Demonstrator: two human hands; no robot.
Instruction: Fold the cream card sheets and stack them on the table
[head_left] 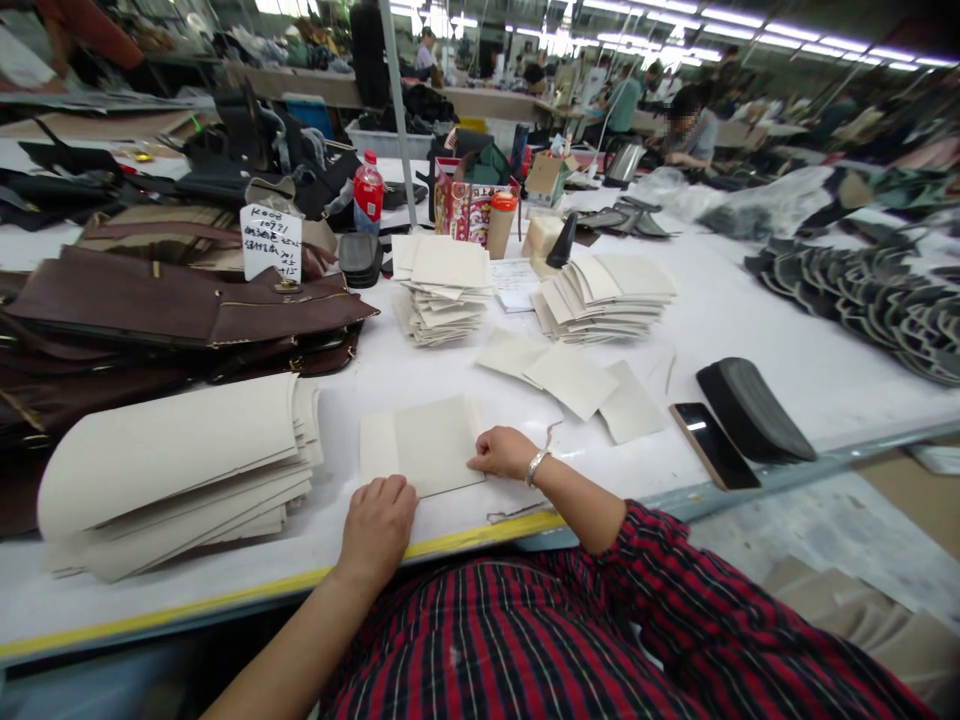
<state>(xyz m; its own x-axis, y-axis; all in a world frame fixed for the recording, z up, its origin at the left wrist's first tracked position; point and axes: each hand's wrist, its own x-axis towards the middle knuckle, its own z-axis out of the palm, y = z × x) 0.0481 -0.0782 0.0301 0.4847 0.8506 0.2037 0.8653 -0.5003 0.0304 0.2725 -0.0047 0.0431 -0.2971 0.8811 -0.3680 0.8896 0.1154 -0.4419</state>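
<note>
A cream fabric panel (435,440) lies on the white table in front of me, with a narrower flap along its left side. My right hand (506,453) pinches the panel's right edge near the lower corner. At the near left corner, my left hand (380,515) has its fingers bent and together on the panel's edge; its thumb is mostly hidden. Left of this hand sits a pile of larger cream sheets (172,450), curled over at the left end. Beyond the panel, several loose cream pieces (574,378) overlap one another.
Two stacks of cream pieces, a left stack (442,290) and a right stack (604,295), stand farther back. Brown bags (150,300) fill the left side. A phone (714,445) and black case (754,410) lie right. The table's yellow edge (480,533) runs before me.
</note>
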